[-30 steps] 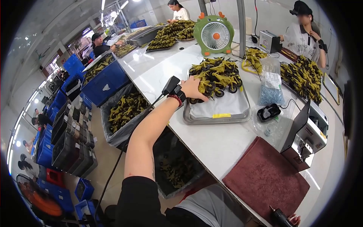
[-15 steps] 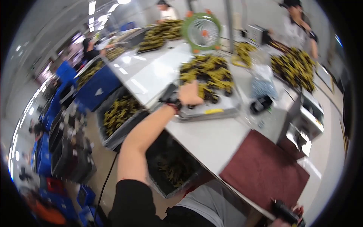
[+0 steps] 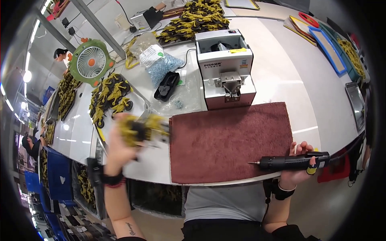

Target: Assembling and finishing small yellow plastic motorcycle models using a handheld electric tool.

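Left hand (image 3: pixel 116 146) gripping a blurred yellow toy motorbike (image 3: pixel 141 129) just left of the red mat (image 3: pixel 231 140); right hand (image 3: pixel 299 166) wrapped round a black el. screwdriver (image 3: pixel 291 161) at mat's right edge, tray (image 3: pixel 138 96) w/ more toys behind

Grey shirt, black wristbands, forearm tattoo

White tabletop (image 3: pixel 277 76), glossy, runs past a green fan (image 3: pixel 91 62). Grey post (image 3: pixel 100 26) rises behind the fan. Blue bins (image 3: pixel 56 176) on floor left of tabletop. Ceiling lights (image 3: pixel 27 75) far left.
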Demonstrator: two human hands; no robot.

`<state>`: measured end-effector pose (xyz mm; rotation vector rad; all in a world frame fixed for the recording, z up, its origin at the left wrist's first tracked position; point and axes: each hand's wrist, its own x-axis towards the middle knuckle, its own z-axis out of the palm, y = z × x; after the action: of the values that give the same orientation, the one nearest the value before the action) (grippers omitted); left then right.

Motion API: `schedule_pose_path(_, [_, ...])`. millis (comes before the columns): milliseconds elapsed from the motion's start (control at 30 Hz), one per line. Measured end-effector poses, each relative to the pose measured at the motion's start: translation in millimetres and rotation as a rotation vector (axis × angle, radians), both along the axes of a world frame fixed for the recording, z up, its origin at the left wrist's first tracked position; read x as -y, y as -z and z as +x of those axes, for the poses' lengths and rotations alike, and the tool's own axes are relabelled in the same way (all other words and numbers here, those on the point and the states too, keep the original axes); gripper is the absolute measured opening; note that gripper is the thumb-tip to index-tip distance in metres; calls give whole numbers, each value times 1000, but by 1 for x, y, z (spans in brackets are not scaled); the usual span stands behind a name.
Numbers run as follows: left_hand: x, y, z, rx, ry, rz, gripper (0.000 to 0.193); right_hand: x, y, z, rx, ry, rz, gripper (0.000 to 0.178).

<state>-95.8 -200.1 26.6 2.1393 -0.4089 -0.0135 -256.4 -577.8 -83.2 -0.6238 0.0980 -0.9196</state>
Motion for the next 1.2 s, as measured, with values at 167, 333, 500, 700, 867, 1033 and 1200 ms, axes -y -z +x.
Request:
schedule_pose_path(167, [81,47,13,292,104,443,60,-8,-5,4,-11,-33,2,35])
schedule_pose_path(333, [69,33,14,298,57,420,54,-8,-3,3,9,-51,-44,32])
schedule_pose_path(500, [82,27,-24,151,393,319,59,-5,0,4,1,-21,-41,35])
schedule_pose_path(700, [96,39,-35,204,285,400,58,-5,-3,6,7,-33,-50,34])
schedule_pose_path(867, [95,43,-40,267,271,346,54,-6,-2,6,-13,-35,-39,34])
schedule_pose_path(1033, [95,31,-25,335,451,459,55,-6,-3,4,-27,-16,-59,33])
schedule_pose_path(1200, [87,33,-27,222,337,436,55,-5,-1,4,-20,-29,-59,33])
